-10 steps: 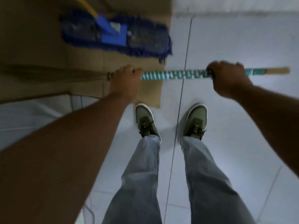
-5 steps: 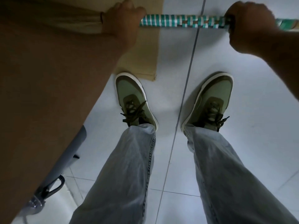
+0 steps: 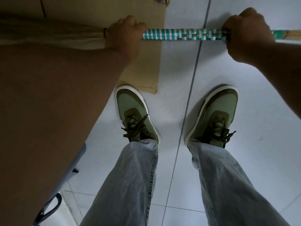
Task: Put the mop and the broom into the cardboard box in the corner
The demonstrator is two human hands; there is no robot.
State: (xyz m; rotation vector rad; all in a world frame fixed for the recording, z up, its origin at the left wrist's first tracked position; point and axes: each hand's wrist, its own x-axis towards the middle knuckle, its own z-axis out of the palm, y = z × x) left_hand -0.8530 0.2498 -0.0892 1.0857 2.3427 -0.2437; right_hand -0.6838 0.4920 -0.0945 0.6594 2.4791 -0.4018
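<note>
I hold the broom (image 3: pixel 182 35) level across the top of the view, its handle wrapped in teal and white bands. My left hand (image 3: pixel 123 36) grips the handle where the pale straw bristles begin; the bristles stretch left over the cardboard box (image 3: pixel 143 17). My right hand (image 3: pixel 244 33) is closed on the handle further right, near its bare wooden end. The mop is out of view.
A flap of the box hangs down to the floor just ahead of my left shoe (image 3: pixel 135 115). My right shoe (image 3: pixel 215 115) stands on the white tiled floor. A grey chair part (image 3: pixel 53 201) shows at the lower left.
The view has tilted down toward my feet, so the blue mop head in the box is no longer seen. Both hands keep the same grip on the broom.
</note>
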